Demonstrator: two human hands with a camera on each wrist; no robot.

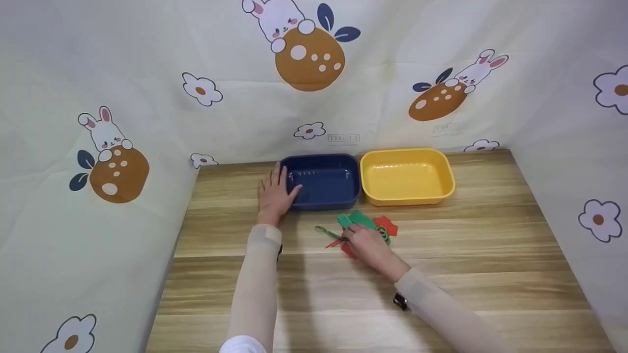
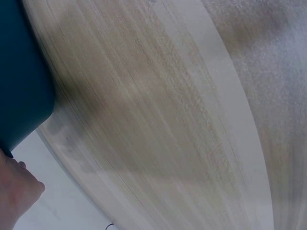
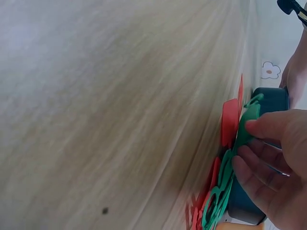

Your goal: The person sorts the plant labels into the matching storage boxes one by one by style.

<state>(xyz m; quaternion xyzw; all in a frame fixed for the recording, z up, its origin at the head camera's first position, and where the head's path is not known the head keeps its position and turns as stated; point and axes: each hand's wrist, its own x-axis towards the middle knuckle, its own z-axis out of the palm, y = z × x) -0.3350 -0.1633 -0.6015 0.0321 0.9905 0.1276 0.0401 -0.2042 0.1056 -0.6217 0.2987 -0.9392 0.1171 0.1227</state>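
Observation:
My left hand rests at the left side of a dark blue plastic tray, fingers extended along its edge and thumb over the rim. In the left wrist view, part of that hand shows beside the tray's corner. My right hand is over a small pile of red and green flat pieces. Its thumb and fingers pinch a green flat piece, whose exact kind I cannot tell. Red pieces and thin green loops lie about the hand, partly hidden by it.
A yellow plastic tray stands just right of the blue one, near the back of the wood-patterned table. Pale cloth walls with printed rabbits and flowers enclose the table at the back and both sides.

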